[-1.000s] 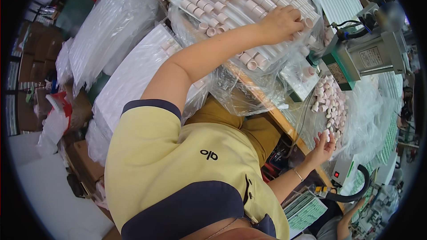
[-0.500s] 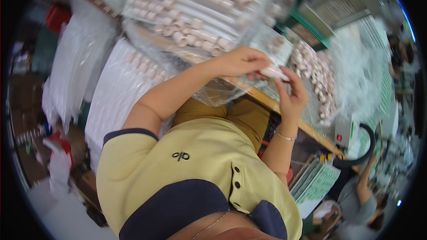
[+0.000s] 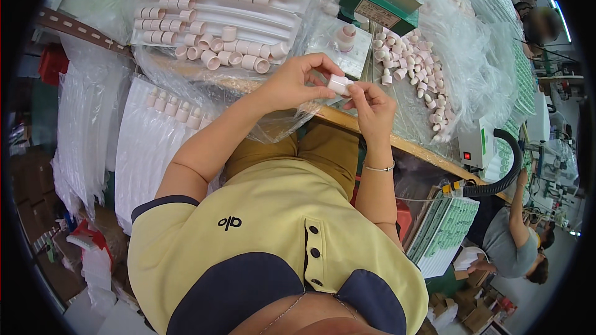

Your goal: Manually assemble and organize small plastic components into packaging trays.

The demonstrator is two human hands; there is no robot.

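Note:
Above the table's front edge, both hands meet at a glossy pale pink cylindrical cap (image 3: 338, 84). My left hand (image 3: 299, 85) pinches it between thumb and fingers from the left. At its right end, the closed fingertips of my right hand (image 3: 374, 107) grip a small whitish part, mostly hidden by the fingers. Just beyond, a similar pink cap (image 3: 346, 37) stands upright on a white pad (image 3: 329, 44). To the right lies a heap of small pink-and-white pieces (image 3: 406, 56) with rounded ends. Loose pink caps (image 3: 225, 56) lie beyond my left hand.
Rows of caps lie on a white ridged tray (image 3: 261, 18). A machine with a green base (image 3: 372, 3) stands at the back. Clear plastic film (image 3: 472, 49) and a white box with a black hose (image 3: 478, 146) are at right, where another person (image 3: 509, 242) works. White trays (image 3: 158, 155) stand left.
My hands now appear slightly lower and further left, as the whole view has shifted. The held piece, tilted and blurred before, shows clearly, with the fingers of both hands closer together.

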